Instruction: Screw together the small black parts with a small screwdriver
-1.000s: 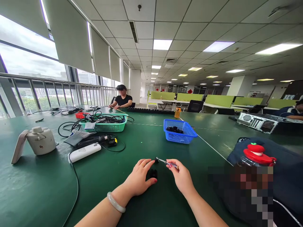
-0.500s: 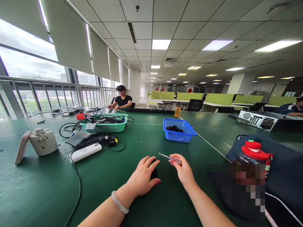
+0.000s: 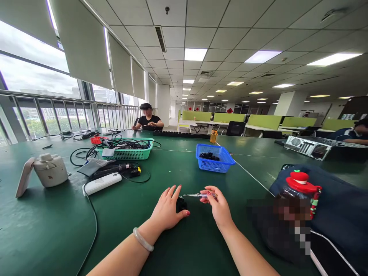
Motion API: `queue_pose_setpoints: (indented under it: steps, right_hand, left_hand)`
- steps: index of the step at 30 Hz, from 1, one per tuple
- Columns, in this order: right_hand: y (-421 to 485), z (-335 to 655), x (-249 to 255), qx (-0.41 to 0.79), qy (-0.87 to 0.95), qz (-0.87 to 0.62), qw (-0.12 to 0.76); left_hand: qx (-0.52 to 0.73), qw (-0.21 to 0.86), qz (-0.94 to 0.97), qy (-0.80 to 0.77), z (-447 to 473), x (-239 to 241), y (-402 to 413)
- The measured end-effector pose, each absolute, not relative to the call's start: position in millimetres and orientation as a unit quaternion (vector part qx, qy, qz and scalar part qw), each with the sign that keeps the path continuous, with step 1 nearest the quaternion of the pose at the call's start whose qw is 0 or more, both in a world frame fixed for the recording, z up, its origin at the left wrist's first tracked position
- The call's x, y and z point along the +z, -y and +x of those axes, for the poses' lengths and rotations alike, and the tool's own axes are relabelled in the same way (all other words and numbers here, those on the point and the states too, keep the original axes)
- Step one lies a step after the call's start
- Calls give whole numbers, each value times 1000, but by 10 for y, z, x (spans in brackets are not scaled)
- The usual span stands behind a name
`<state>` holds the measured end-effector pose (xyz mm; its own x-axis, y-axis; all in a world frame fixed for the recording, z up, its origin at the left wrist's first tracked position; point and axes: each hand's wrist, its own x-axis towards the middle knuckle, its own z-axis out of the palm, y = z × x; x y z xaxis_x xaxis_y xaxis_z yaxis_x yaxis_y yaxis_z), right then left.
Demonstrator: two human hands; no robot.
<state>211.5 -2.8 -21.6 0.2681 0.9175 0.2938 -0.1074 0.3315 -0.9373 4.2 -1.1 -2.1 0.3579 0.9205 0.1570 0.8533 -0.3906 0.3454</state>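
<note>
A small black part (image 3: 181,204), its kind not clear, lies on the green table between the thumb and fingers of my left hand (image 3: 166,209). That hand steadies it from the left, the index finger stretched forward and the thumb along the near side; the palm hides some of the part. My right hand (image 3: 217,205) is closed around the handle of a thin screwdriver (image 3: 198,195) with a clear handle. Its shaft points left, and the tip is at the upper edge of the black part; whether they touch I cannot tell.
Ahead stands a blue basket (image 3: 215,166) with black parts inside. Left are a green basket (image 3: 129,154) of cables, a white power strip (image 3: 102,184) and a pale jug (image 3: 50,170). A red-lidded bottle (image 3: 300,182) stands right. A person (image 3: 148,119) sits across the table (image 3: 138,207).
The screwdriver has come left and down to the black part and lies more level. My left hand's fingers have lifted, showing more of the part. The view has shifted slightly.
</note>
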Motion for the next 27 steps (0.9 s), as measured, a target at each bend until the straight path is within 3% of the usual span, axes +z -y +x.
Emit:
queue_pose_setpoints:
  steps: [8, 21, 27]
  right_hand:
    - [74, 2166, -172, 398, 363, -426, 727]
    - [76, 2182, -145, 408, 415, -433, 688]
    - [69, 2152, -149, 424, 451, -429, 658]
  left_hand:
    - [133, 148, 822, -533, 82, -30, -7]
    - [192, 141, 878, -414, -1, -101, -90]
    - [197, 110, 828, -513, -567, -69, -313]
